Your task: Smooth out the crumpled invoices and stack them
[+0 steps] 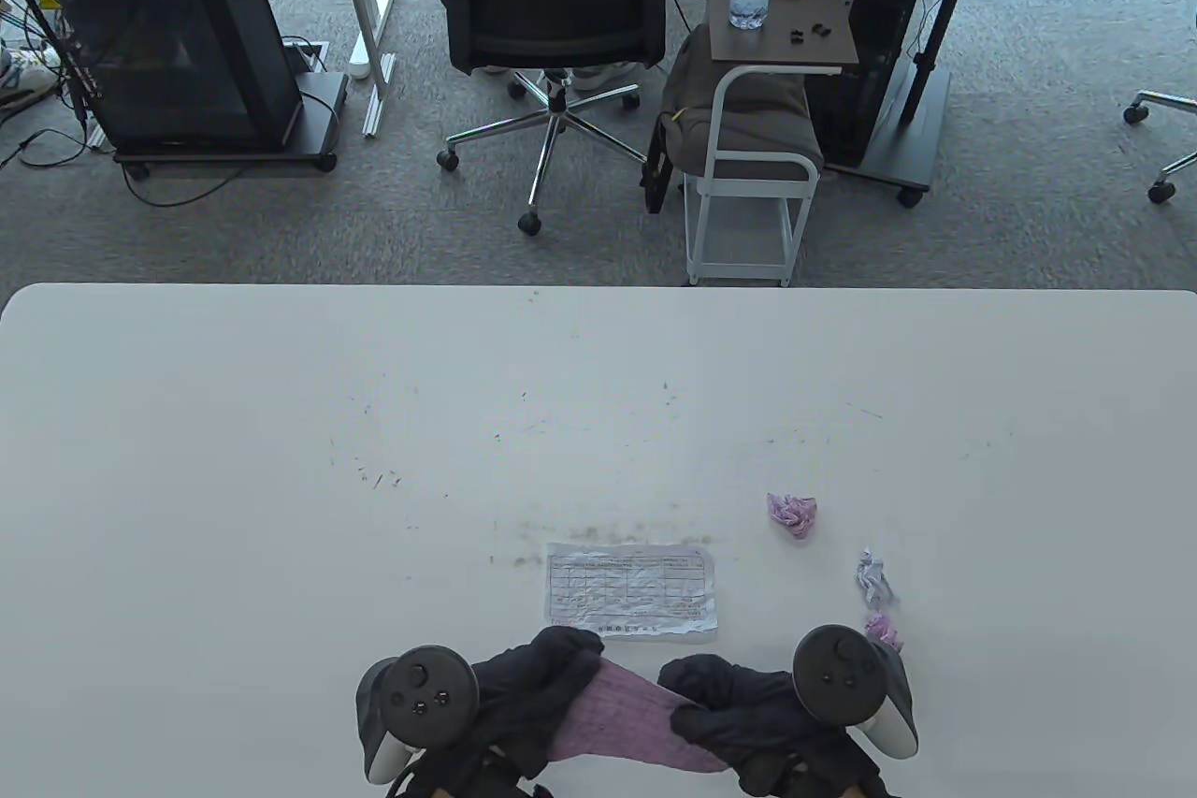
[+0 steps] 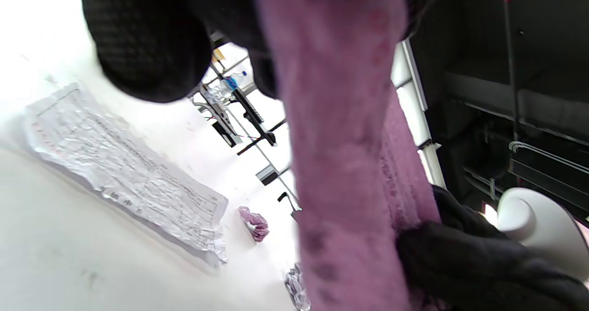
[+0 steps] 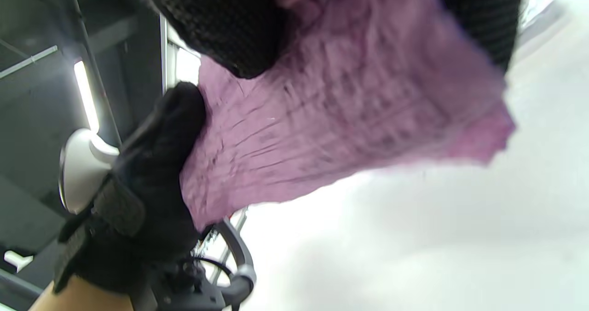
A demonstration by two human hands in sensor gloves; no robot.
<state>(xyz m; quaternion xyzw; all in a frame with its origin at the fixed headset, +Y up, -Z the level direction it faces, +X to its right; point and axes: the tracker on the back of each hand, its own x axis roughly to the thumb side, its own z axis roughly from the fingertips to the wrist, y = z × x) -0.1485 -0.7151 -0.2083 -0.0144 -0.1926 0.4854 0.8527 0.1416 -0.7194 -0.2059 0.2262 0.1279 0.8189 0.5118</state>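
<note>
Pink invoice (image 1: 625, 716) stretched between both hands, left hand (image 1: 524, 695) fingers (image 2: 147, 39) pinching one end, right hand (image 1: 748, 704) gripping the other

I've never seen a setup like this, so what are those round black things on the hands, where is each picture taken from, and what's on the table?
The round black things are trackers strapped to the backs of a person's gloved hands. One camera looks down at the white table; one sits on each wrist. The left hand and right hand together hold a pink invoice stretched between them. On the table lie a flattened white invoice, a crumpled pink ball, a crumpled white ball and a small pink ball.
</note>
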